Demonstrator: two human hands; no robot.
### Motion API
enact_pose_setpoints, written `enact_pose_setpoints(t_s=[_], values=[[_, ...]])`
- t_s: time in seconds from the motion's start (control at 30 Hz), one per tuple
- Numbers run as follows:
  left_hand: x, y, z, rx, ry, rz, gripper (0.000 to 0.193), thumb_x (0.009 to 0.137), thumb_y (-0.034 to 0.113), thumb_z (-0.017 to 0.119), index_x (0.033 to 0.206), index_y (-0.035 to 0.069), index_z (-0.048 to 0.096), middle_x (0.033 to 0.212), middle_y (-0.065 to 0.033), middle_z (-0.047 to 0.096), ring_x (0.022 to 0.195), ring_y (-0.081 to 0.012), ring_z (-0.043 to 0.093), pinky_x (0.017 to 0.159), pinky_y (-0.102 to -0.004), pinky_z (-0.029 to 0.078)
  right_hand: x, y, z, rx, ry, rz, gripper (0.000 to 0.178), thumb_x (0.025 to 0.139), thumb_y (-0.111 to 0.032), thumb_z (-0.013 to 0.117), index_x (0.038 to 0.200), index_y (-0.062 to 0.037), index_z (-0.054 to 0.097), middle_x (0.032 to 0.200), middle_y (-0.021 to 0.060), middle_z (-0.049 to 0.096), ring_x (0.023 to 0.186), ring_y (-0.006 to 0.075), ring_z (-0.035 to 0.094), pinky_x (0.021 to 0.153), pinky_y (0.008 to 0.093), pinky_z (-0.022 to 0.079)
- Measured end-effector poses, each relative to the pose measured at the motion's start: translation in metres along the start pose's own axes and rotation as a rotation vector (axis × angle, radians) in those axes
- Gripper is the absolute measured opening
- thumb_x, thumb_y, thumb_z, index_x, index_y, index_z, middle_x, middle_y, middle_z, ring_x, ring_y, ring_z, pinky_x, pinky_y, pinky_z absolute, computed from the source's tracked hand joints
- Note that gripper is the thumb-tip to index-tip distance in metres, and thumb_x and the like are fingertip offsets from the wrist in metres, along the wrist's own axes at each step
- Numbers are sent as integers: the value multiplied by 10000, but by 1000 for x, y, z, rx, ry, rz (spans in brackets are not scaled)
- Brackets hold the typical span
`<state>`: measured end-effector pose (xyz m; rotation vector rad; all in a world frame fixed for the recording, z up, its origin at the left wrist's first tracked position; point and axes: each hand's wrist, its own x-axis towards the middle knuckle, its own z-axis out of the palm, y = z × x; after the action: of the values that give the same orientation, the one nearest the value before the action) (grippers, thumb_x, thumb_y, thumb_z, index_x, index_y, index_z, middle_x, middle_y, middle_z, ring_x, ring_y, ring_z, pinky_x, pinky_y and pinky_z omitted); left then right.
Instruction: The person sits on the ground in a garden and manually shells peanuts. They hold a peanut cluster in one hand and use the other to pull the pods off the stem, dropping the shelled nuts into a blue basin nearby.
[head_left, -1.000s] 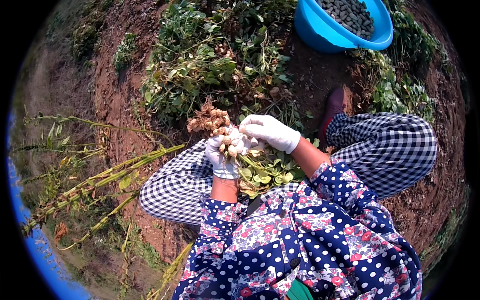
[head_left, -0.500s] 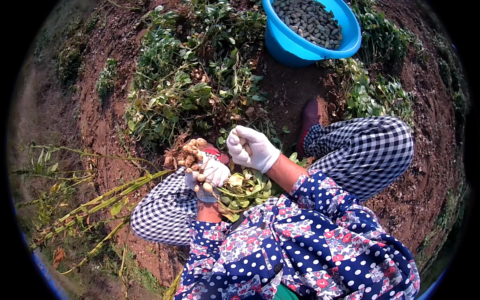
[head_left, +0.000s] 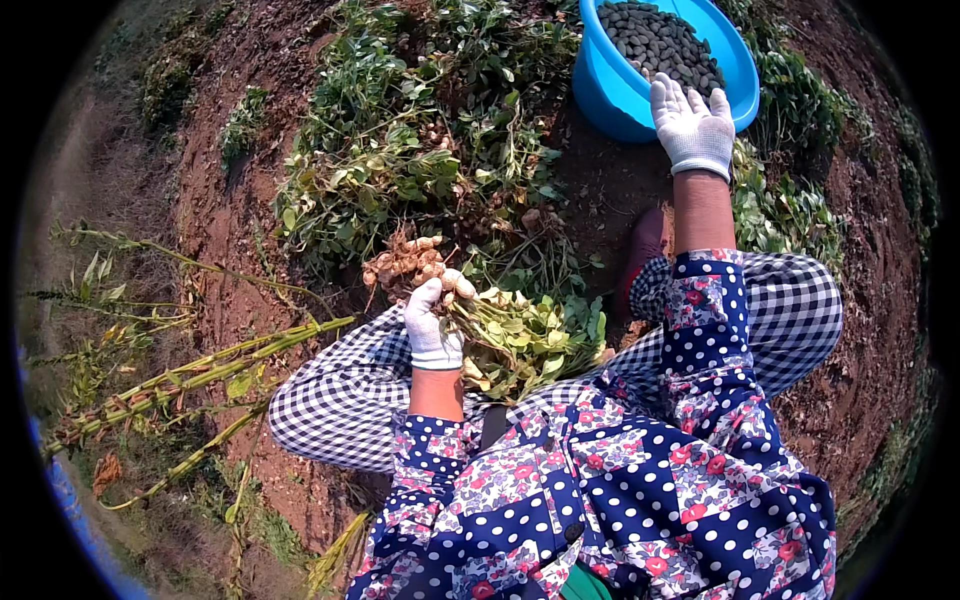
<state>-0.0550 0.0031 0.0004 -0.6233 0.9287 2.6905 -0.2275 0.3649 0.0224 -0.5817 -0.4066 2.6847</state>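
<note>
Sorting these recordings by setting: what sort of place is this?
Outdoors, most likely a peanut field: reddish-brown soil, a heap of leafy plants lying on it, and a blue tub of pods beyond them all suggest it.

You have an open path into the blue basin from above; its raised rim and wall block a lower approach, and your right hand, fingers spread, lies over the near rim. Between the vine heap and the shoe, a strip of soil leaves you a passage toward the basin. The shoe and your right leg stand close under your right forearm. The leafy peanut plant, gripped by your left hand, fills the space between your knees. Long stalks hem in your left side.
</note>
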Motion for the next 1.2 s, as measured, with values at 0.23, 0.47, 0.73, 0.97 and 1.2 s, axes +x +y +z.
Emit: enact_pose_setpoints(t_s=[0.23, 0.47, 0.73, 0.97, 1.2], values=[[2, 7, -5, 254, 51, 74, 214, 860, 153, 506, 900, -28, 613, 811, -115, 654, 752, -206, 615, 722, -309, 492, -191, 100, -23, -876, -258, 609, 363, 890, -284, 602, 1145, -32, 543, 970, 86, 630, 756, 171, 631, 671, 287, 508], [-8, -5, 9, 310, 61, 44, 172, 875, 91, 521, 972, -11, 620, 845, -97, 660, 774, -187, 639, 726, -289, 521, -228, 111, -29, -1500, -820, 17, 457, 787, -265, 688, 1141, -20, 534, 974, 146, 606, 830, 278, 638, 716, 363, 513], [-11, -9, 5, 40, -196, -69, 188, 908, 157, 464, 873, -3, 556, 768, -88, 590, 651, -190, 572, 606, -297, 483, -214, 129, -42, -495, -284, 840, 144, 914, -111, 483, 1041, -73, 539, 703, 57, 579, 523, 126, 535, 464, 235, 430], [-11, -6, 12, 314, 143, 25, 177, 924, 148, 512, 885, -9, 584, 796, -85, 604, 649, -155, 583, 615, -281, 506, -193, 118, -37, -552, -328, 821, 260, 951, -302, 471, 1000, -58, 546, 753, 8, 568, 581, 99, 564, 547, 236, 494], [-12, -15, 16, 614, 215, 69, 165, 891, 129, 559, 923, -10, 641, 819, -39, 638, 747, -142, 608, 706, -272, 495, -201, 125, -34, -1220, -800, 495, 266, 878, -223, 643, 1014, -10, 560, 802, 9, 594, 678, 34, 532, 585, 198, 446]])
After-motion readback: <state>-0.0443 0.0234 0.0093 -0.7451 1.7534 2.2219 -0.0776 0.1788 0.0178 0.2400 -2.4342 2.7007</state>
